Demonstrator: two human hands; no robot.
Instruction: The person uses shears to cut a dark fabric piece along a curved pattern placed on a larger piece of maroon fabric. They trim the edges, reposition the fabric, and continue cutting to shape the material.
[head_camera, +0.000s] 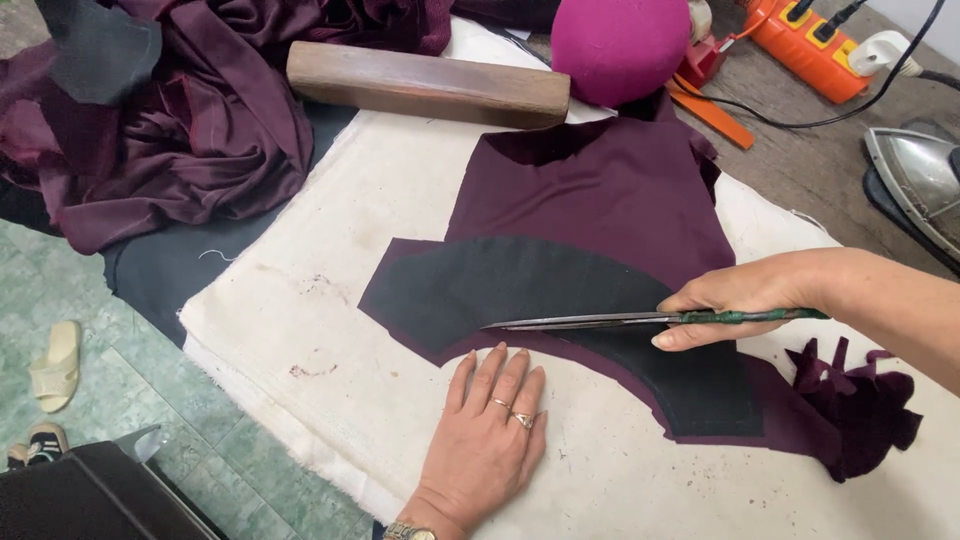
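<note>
**A:** Where does the cut stand?

**B:** The right hand (745, 300) is closed around the green handles of the scissors (600, 321), blades nearly together and lying along the lower curved edge of the black curved piece (540, 290). That piece sits on the maroon fabric (600, 190), with a thin maroon margin showing below its curve.

**A:** And the other hand?

**B:** The left hand (490, 430) lies open and flat, fingers spread, on the cream padded cloth (330, 340) just below the black piece, fingertips almost at the maroon margin.

**A:** How would you do it well?

**B:** I'd judge it wants the flat hand close beside the black piece so the layers don't slide, and the blades following the curve at an even margin in short bites, not long ones.

**A:** Anything in the way?

**B:** Trimmed maroon scraps (860, 410) lie to the right of the black piece, the wooden block (425, 85) well above it, and an iron (915, 180) far off to its upper right.
</note>
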